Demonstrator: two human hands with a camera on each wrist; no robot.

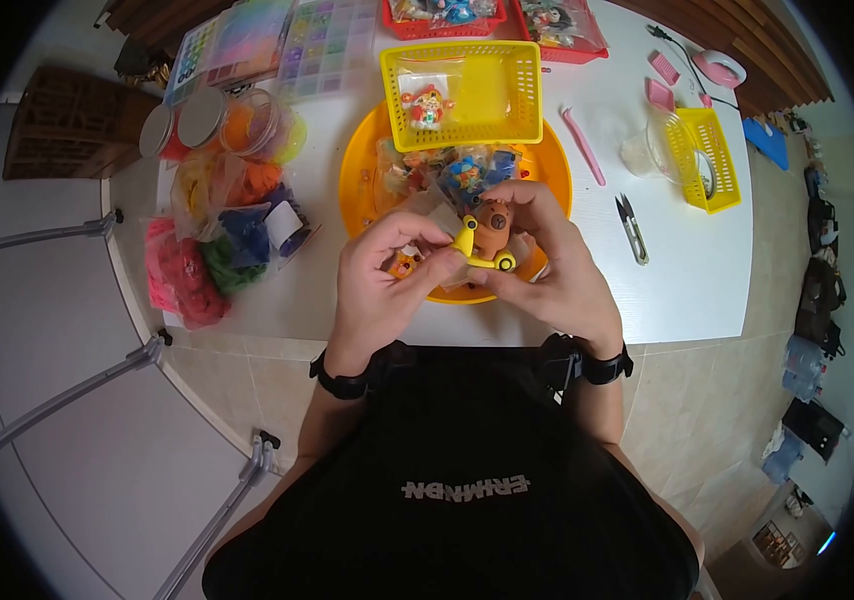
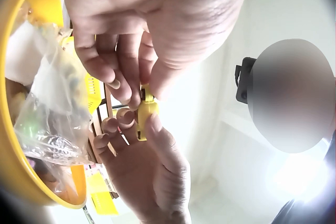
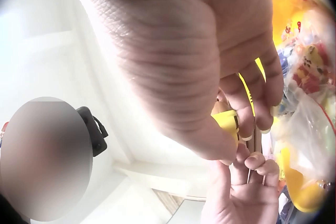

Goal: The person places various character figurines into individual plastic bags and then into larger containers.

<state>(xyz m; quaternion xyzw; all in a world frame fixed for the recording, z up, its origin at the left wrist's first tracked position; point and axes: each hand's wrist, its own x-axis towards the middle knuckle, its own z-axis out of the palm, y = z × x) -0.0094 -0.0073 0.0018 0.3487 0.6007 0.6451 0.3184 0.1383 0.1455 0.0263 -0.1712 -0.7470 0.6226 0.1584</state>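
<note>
Over the near part of the round orange tray [image 1: 355, 190], both hands hold a small yellow toy scooter [image 1: 466, 240] with black wheels. A brown bear-like figure [image 1: 494, 232] sits upright on it. My left hand [image 1: 372, 285] pinches the scooter's front end between thumb and fingertips. The right hand [image 1: 572, 285] grips the rear end, thumb below and fingers around the figure's far side. Seen from the left wrist, the yellow scooter [image 2: 148, 112] spans the gap between the two hands' fingertips. Below the left hand lies an orange-and-white figurine [image 1: 405, 263].
Bagged small toys [image 1: 467, 172] fill the tray. A yellow basket [image 1: 462, 140] holding a bagged figurine overlaps its far side. Bags of coloured material [image 1: 182, 270] and jars [image 1: 202, 115] stand left. Thread snips [image 1: 632, 232], a pink tool [image 1: 583, 146] and another yellow basket [image 1: 722, 185] are right.
</note>
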